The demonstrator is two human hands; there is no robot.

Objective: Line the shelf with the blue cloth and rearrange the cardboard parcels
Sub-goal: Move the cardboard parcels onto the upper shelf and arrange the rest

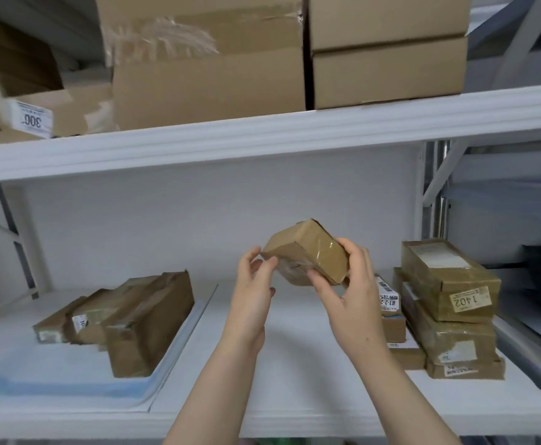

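Head view, parcel (307, 252) in L hand (253, 285), R hand (350, 292), stack (449, 284) beside

So the blue cloth (38, 380) only covers the left part of the white shelf (295, 396), lying flat, pale, with its right edge running diagonally toward the back. Three brown taped parcels (140, 322) sit on it side by side, pretty scuffed, with the biggest on the right. One small parcel (307, 252) is up in the air over the bare middle of the shelf, tilted and wrapped in clear tape. The right grip (349, 293) is wrapped round its right end and the left grip (253, 284) pinches its left corner. On the right, off the cloth, there's a stack of flat parcels (455, 332), the top one labelled 1402, plus a few smaller labelled ones (391, 322) just beside it.
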